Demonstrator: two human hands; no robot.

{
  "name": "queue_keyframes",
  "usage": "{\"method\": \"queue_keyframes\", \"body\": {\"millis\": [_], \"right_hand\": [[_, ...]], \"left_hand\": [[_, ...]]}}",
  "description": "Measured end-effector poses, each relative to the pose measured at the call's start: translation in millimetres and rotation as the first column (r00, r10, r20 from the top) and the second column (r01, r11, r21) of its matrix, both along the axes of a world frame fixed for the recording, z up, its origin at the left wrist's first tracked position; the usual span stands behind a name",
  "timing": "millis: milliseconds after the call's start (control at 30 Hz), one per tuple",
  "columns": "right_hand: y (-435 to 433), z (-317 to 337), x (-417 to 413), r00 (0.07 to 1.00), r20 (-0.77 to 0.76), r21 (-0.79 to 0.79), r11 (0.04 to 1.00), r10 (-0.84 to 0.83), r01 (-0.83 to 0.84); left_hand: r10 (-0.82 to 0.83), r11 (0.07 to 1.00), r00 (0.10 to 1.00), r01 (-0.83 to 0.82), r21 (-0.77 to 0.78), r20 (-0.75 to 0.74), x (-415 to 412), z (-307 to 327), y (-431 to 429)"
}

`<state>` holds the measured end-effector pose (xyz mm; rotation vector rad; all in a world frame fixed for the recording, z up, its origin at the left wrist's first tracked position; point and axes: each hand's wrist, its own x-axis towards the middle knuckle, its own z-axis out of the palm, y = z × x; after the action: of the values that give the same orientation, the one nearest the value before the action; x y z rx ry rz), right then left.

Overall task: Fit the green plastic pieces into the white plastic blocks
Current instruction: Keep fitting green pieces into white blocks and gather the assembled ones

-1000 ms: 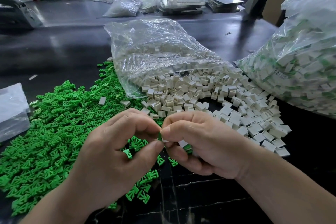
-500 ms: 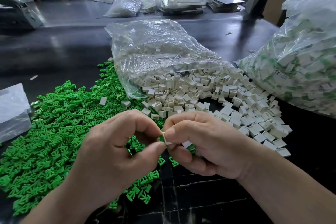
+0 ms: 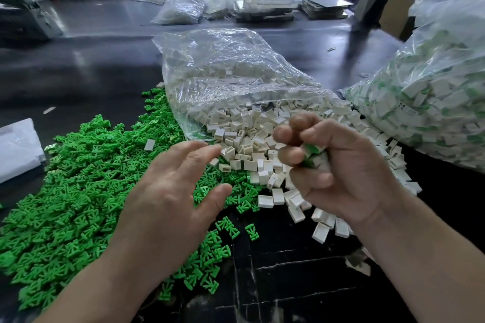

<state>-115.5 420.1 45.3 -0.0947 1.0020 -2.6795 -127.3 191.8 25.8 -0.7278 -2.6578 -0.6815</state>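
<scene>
My right hand (image 3: pixel 341 170) is curled round green-and-white pieces (image 3: pixel 312 151), in front of the clear bag (image 3: pixel 231 71) spilling white blocks (image 3: pixel 249 134). My left hand (image 3: pixel 168 191) is spread and empty above green pieces (image 3: pixel 65 191) left of that bag. Half a second ago both hands pinched one piece together.

You're at a small-parts assembly bench, factory-type workshop: long black worktop (image 3: pixel 91 68), bulk heap of green plastic pieces (image 3: pixel 73 178), clear bag (image 3: pixel 231 65) spilling white plastic blocks (image 3: pixel 244 139), big sack (image 3: pixel 441 102) of white-and-green parts on your right. Far end: more filled bags (image 3: pixel 181 9), probably stacked trays (image 3: pixel 265 4), blurry there.
</scene>
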Motion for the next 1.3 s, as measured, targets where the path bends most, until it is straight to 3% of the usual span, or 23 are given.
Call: {"method": "queue_keyframes", "body": {"millis": [67,100,133,200,233,300,333,400,567,667,767,800,867,933,1000,1167,1300], "right_hand": [[7,2,-1,0.993,0.005,0.196,0.974,-0.121,0.118],[9,3,0,0.986,-0.030,0.368,0.916,-0.161,0.161],[11,5,2,0.982,-0.088,0.573,0.798,-0.168,0.187],[10,9,11,0.981,-0.190,0.912,0.365,-0.030,0.188],[6,10,15,0.976,-0.195,0.976,0.116,0.093,0.184],[-6,8,20,0.950,-0.129,0.935,-0.286,0.283,0.212],[-13,6,20,0.940,-0.089,0.871,-0.432,0.330,0.234],[-24,2,18,0.935,-0.042,0.778,-0.576,0.353,0.252],[-35,-7,12,0.936,0.031,0.700,-0.676,0.351,0.230],[-34,-11,13,0.932,-0.049,0.704,-0.650,0.359,0.287],[-24,-9,16,0.929,-0.224,0.833,-0.437,0.296,0.340],[-22,-8,15,0.933,-0.264,0.890,-0.312,0.244,0.333],[-20,-9,14,0.962,-0.243,0.970,0.046,0.128,0.239],[-21,-9,13,0.991,-0.118,0.897,0.434,0.058,0.081],[-23,-8,11,0.998,-0.017,0.756,0.654,0.053,-0.022],[-24,-7,8,0.993,0.087,0.573,0.811,0.084,-0.119],[-22,-7,8,0.991,0.096,0.462,0.877,0.096,-0.130]], "left_hand": [[0.003,0.995,0.999,-0.008,-0.100,-0.053,-3,-2,2],[-0.012,0.991,0.998,0.003,-0.136,-0.066,-4,-1,4],[-0.025,0.988,0.998,0.016,-0.156,-0.057,-4,0,5],[-0.049,0.983,0.998,0.042,-0.181,-0.035,-2,1,5],[-0.058,0.978,0.998,0.051,-0.204,-0.028,0,1,5],[-0.059,0.964,0.998,0.053,-0.261,-0.015,3,1,6],[-0.056,0.956,0.998,0.050,-0.289,-0.011,4,1,6],[-0.055,0.934,0.998,0.054,-0.354,0.007,5,1,6],[-0.057,0.900,0.995,0.088,-0.428,0.084,5,0,7],[-0.065,0.895,0.995,0.089,-0.437,0.070,3,-1,9],[-0.093,0.892,0.995,0.104,-0.439,0.047,4,-2,7],[-0.107,0.888,0.993,0.117,-0.444,0.047,4,-2,6],[-0.137,0.871,0.989,0.147,-0.468,0.055,4,-3,4],[-0.157,0.864,0.985,0.169,-0.474,0.063,3,-4,2],[-0.164,0.866,0.984,0.177,-0.467,0.067,3,-4,1],[-0.144,0.921,0.987,0.161,-0.354,0.074,1,-5,0],[-0.057,0.998,0.981,0.055,0.014,0.186,3,0,0]]}}
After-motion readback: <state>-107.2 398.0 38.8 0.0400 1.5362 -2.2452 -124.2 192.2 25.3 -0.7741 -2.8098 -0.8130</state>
